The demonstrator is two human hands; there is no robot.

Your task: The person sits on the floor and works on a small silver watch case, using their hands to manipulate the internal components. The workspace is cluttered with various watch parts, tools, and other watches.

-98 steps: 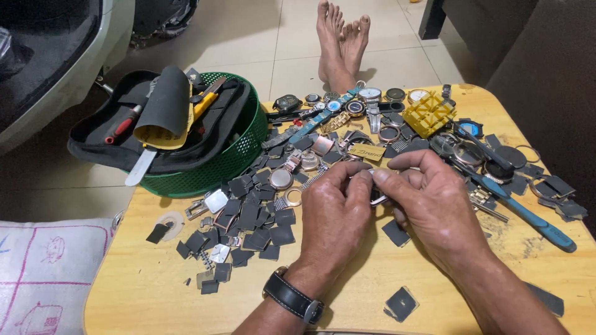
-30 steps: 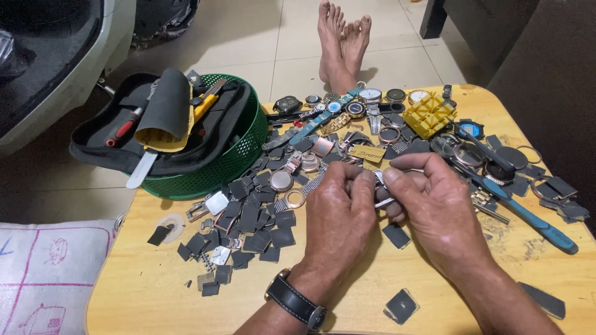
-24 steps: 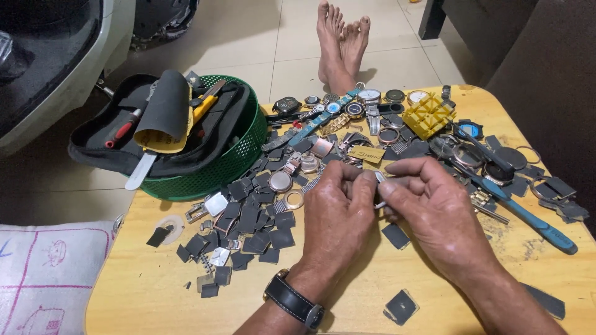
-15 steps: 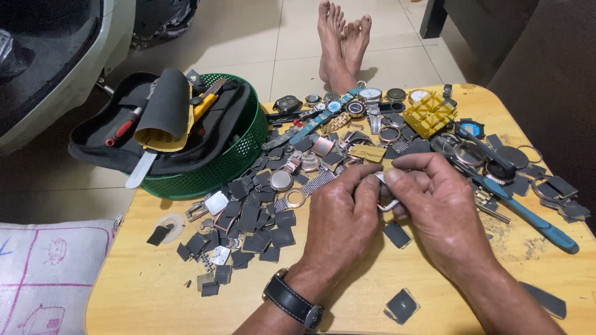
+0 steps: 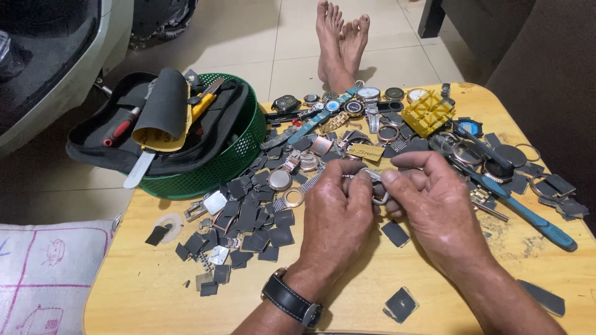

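**Small metal part held over the middle of a crowded table**

The small metal part [image 5: 375, 186] sits between both hands above the centre of the wooden table [image 5: 155, 291]. The left hand [image 5: 338, 220], with a black wristwatch [image 5: 290, 303] on its wrist, pinches the part from the left with thumb and forefinger. The right hand [image 5: 437, 208] closes on it from the right, fingertips touching the left hand's; how the part is shaped beneath the fingers is hard to tell.

Just left of the hands lies a heap of dark square pieces [image 5: 245, 217], spreading toward the table's left edge. Behind the hands, watches and watch cases [image 5: 347, 111] crowd the far edge, with a yellow block [image 5: 427, 113] among them. To the right, a blue-handled tool [image 5: 528, 214] lies slanted, its handle near the right edge, with more dark pieces beyond it.

The barest wood is along the near edge, left of the left forearm and between the two forearms, where only a single dark square [image 5: 400, 305] lies.

A green basket [image 5: 233, 155] holding a black tool pouch [image 5: 124, 133] overlaps the table's far left corner. Bare feet [image 5: 340, 37] rest on the tiled floor beyond the far edge.
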